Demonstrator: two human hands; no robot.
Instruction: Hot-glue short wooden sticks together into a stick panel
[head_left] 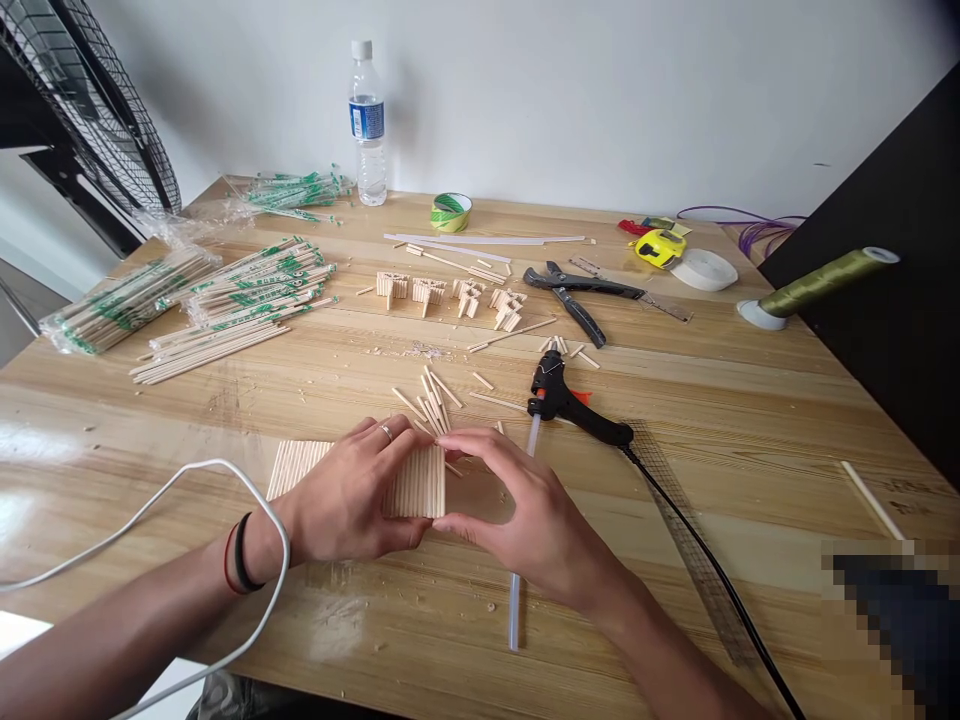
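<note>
A panel of wooden sticks [415, 482] laid side by side lies on the table in front of me. Across its middle rests my left hand [360, 485], fingers over the far edge and thumb along the near edge, gripping it. My right hand [510, 495] pinches the panel's right end, fingertips at the far corner and thumb at the near one. Just beyond the panel is a loose pile of cut sticks [433, 400]. A black hot glue gun [574, 395] lies to the right, its clear glue stick [514, 610] passing behind my right hand.
Small stick assemblies [427, 290], pliers [574, 290] and a tape roll [451, 212] lie farther back. Wrapped chopsticks [255, 280] and a water bottle [367, 130] stand left. A yellow tape measure [658, 248] and green spool [825, 283] are right. A white cable [225, 465] loops over my left forearm.
</note>
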